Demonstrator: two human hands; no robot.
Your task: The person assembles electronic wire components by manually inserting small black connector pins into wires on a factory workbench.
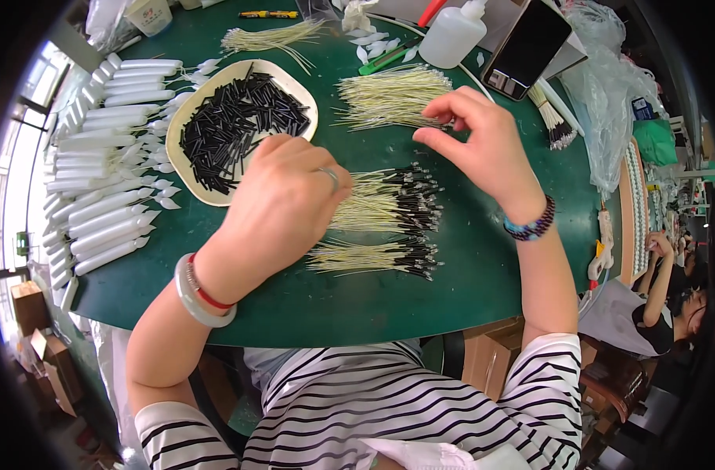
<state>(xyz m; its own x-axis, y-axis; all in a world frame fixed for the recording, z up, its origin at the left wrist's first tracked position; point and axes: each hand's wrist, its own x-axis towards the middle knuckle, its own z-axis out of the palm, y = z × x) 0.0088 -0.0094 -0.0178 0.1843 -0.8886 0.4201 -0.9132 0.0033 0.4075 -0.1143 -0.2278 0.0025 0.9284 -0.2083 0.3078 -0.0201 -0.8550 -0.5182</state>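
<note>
At my far left, white candle-shaped sticks (111, 200) lie in rows; beside them sits the cream dish (174, 149) of short black tubes (228, 117). My left hand (283, 196) is the nearer one to those tubes, over the dish's lower right edge, its back hiding the fingertips, so I cannot tell whether they pinch anything. Just right of it, two groups of black-ended wires (385, 254) lie with their long axis left to right, dark ends rightward. Above these, the bundle of pale wires (389, 92) runs the same way. My right hand (483, 145) is nearer to it, at its right end: thumb and forefinger stand apart, the bundle up and left of them, nothing visibly held; whether I touch the wires, I cannot tell.
</note>
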